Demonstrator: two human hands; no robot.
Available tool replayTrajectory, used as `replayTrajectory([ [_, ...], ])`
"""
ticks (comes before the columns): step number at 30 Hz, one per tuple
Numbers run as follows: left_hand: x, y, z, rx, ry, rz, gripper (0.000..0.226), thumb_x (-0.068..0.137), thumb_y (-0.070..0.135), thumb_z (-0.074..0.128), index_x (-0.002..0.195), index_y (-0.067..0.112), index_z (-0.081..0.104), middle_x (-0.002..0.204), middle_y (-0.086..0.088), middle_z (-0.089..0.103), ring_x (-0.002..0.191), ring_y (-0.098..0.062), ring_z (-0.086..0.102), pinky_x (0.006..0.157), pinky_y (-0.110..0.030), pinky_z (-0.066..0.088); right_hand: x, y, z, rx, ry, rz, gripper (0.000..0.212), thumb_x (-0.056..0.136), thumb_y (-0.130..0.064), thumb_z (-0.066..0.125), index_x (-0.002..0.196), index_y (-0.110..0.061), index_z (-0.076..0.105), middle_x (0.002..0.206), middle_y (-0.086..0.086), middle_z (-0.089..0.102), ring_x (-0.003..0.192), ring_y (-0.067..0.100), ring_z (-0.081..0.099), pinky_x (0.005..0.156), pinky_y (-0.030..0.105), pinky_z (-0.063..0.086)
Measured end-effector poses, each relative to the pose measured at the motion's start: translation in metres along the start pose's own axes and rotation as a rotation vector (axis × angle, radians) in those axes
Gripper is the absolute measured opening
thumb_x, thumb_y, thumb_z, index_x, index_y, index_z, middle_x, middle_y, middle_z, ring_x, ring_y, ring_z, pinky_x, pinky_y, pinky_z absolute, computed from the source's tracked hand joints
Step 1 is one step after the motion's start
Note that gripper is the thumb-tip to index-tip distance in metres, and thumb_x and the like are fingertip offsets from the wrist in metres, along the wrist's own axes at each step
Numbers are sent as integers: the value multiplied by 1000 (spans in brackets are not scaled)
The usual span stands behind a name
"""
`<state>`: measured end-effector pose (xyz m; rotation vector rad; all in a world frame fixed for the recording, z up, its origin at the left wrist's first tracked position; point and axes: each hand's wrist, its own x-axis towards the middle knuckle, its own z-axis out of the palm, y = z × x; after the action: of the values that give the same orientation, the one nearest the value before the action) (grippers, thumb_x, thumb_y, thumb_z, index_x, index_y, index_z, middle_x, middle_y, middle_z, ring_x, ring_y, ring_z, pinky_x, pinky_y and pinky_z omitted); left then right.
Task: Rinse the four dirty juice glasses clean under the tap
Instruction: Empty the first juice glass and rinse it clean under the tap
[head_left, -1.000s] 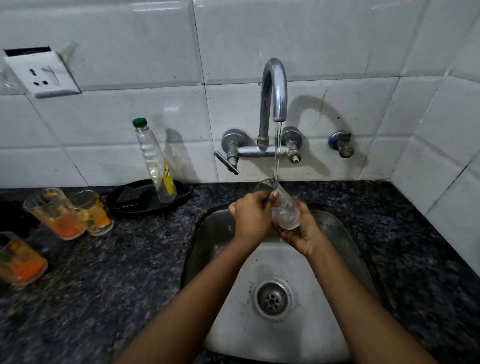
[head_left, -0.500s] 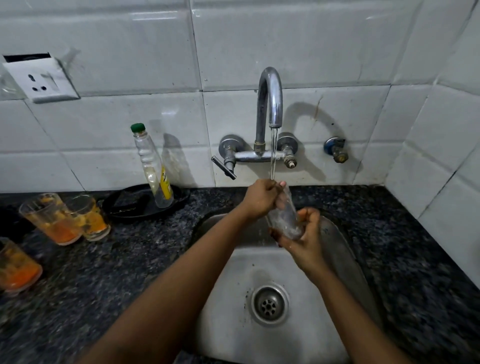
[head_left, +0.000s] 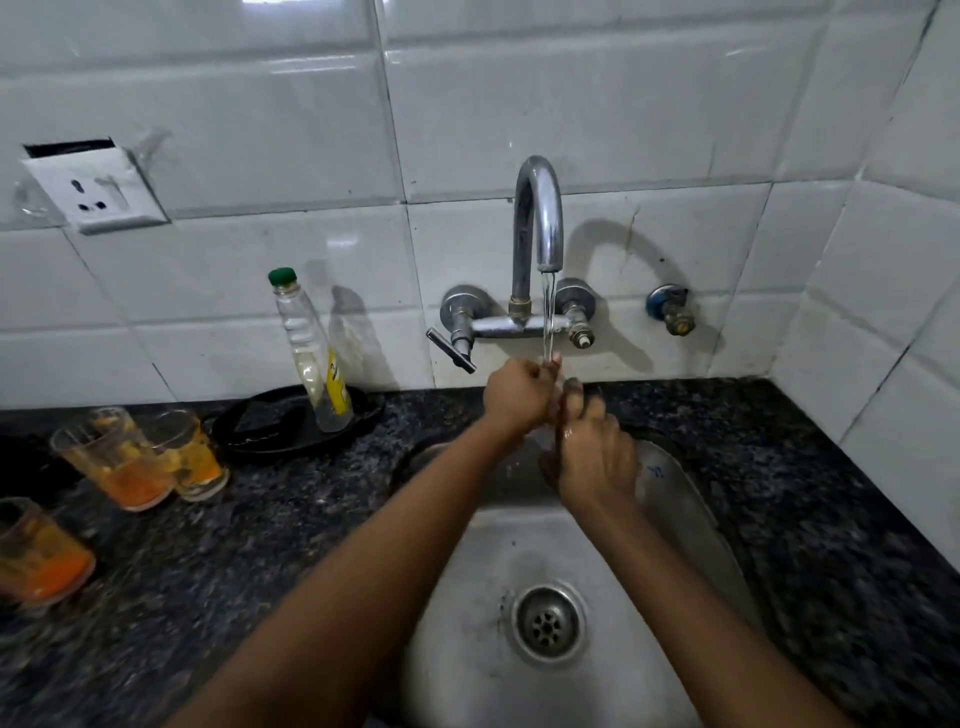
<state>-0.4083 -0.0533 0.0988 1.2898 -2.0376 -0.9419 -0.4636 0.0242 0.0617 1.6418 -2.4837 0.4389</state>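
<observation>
A: Where's the glass being rinsed?

B: Centre of the frame, over the sink (head_left: 675, 499), between the two hands and almost wholly hidden by them. Only a sliver of clear glass (head_left: 555, 413) shows between them, wet and blurred; I can't tell whether any juice is left in it.

A: And the hands?

B: The left hand (head_left: 514, 397) is curled at the top, fingers bent in under the stream. The right hand (head_left: 597, 462) sits just below and right of it, back toward the camera, fingers wrapped round the glass, wet and shiny. Both hands touch each other.

A: Water running?

B: Yes, a thin stream from the tap (head_left: 537, 218) at upper centre falls onto the left fingertips.

A: The other glasses?

B: Three, all at the left edge on the dark speckled worktop (head_left: 291, 519). Two glasses (head_left: 140, 457) stand touching side by side at mid left, clear with orange juice dregs at the bottom and pulp smeared up the walls. A third glass (head_left: 36, 556) sits lower left, apart from them, partly cut off by the frame, with a thicker orange layer.

A: Anything else?

B: A bottle (head_left: 311, 353) with a green cap stands on a black tray (head_left: 291, 431) behind the pair.
</observation>
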Motion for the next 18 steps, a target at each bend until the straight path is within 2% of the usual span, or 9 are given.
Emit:
replayTrajectory([
  [1,1,1,4,57,119,5,49,95,38,45,67,2,64,77,-24,68,71,-32,62,66,-34,46,-1,-2,-3,27,-2,-16,77,81,-32,67,139,-13,22,127,13,47,108,29,55,81,36,46],
  [3,6,-2,3,-30,200,44,46,93,34,51,64,2,64,67,-21,64,61,-27,57,61,-34,44,3,6,-6,400,-106,19,82,74,-33,74,138,-14,27,125,9,52,105,28,59,77,33,48],
  [6,2,-9,-5,-434,47,124,46,91,25,57,48,13,47,41,-1,46,35,-12,41,44,-24,40,2,24,-12,1335,-505,223,60,75,-11,74,127,-7,45,107,11,66,79,21,69,59,30,56],
  [7,0,-11,-5,-471,18,141,47,91,24,58,47,13,44,38,2,42,31,-9,38,39,-20,37,0,29,-9,1477,-592,280,55,76,-7,72,125,-6,48,100,13,67,75,22,70,59,33,58],
  [10,0,-16,-1,-367,-59,97,46,90,30,58,48,13,48,41,0,47,33,-8,45,43,-21,46,-3,26,-3,1291,-542,309,49,75,-7,71,119,-8,49,91,11,64,70,22,65,59,35,55],
  [13,1,-15,5,-147,-39,-15,47,91,40,54,52,13,52,55,-11,60,53,-25,61,64,-37,56,-3,10,-5,411,-218,179,64,74,-26,74,125,-12,38,113,13,56,98,30,60,72,33,46],
  [14,1,-14,8,-111,27,-34,49,91,42,53,51,13,51,57,-12,61,56,-27,60,63,-35,54,-6,6,-5,226,-142,118,69,76,-30,72,130,-13,33,121,14,53,107,32,57,78,35,46],
  [16,-5,-10,7,-34,188,-8,53,92,40,50,46,16,43,47,-5,50,45,-19,47,48,-27,38,-9,3,-3,214,-108,41,76,73,-37,73,132,-13,31,124,12,53,110,30,57,80,34,46],
  [18,-9,-13,8,-21,281,34,55,94,38,48,44,16,39,43,-1,41,40,-15,38,43,-25,30,-9,7,2,469,-150,62,73,66,-42,79,123,-14,43,114,6,62,100,25,62,72,29,45],
])
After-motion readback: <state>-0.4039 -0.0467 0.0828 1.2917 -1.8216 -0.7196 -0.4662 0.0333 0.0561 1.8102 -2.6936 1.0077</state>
